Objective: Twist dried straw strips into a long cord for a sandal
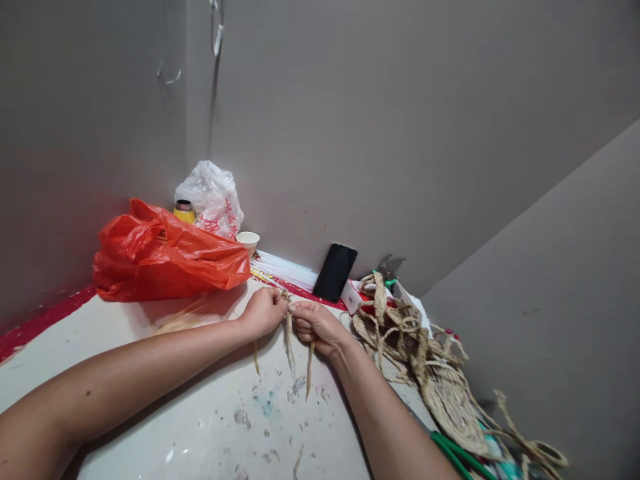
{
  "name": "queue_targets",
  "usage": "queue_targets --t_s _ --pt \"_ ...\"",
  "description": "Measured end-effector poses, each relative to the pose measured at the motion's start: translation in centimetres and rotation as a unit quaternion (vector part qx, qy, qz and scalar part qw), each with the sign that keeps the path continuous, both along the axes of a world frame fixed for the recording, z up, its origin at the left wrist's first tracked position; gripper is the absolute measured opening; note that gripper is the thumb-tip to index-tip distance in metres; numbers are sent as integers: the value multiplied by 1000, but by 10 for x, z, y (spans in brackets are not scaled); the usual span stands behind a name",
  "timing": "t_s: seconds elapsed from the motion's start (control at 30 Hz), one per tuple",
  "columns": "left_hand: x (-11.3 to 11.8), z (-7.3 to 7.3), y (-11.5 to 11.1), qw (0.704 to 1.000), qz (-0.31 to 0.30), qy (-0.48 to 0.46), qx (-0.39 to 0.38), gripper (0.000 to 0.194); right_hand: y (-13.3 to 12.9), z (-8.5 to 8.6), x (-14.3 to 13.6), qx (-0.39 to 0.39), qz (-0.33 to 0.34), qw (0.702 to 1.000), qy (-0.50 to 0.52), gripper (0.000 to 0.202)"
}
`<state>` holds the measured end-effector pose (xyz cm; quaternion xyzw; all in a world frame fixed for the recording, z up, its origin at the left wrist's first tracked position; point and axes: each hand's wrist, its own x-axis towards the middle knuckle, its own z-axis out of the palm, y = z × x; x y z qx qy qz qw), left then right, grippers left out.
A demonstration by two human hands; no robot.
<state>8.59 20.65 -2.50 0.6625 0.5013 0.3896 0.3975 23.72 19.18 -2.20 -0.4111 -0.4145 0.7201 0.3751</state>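
My left hand [266, 311] and my right hand [316, 325] meet over the white table, fingertips pinched close together. Between them is a small bundle of tan, dried plant-fibre strands [288, 333], with a knotted-looking tuft at the top. Several strand ends hang down below the fingers, one of them under my right hand. Both hands are closed on the strands; the fingers partly hide the exact grip. Loose pale strands [185, 317] lie on the table behind my left forearm.
A red plastic bag [170, 257] sits at the back left, near a white bag [213, 193], a yellow bottle [184, 212] and a paper cup [248, 241]. A black phone [335, 272] leans on the wall. Braided fibre straps [450, 400] pile up at right, near green handles [457, 457].
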Motion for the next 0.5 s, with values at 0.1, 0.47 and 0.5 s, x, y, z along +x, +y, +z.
queue_targets --t_s 0.1,0.47,0.5 --pt "1 -1 0 1000 4 0 -1 19 0 -2 1 0 -15 1000 5 36" --pt "7 1 -3 996 65 52 18 19 0 -1 -5 -7 -40 999 17 34" --pt "7 3 -4 996 66 58 23 19 0 -2 -6 -8 -45 999 17 33"
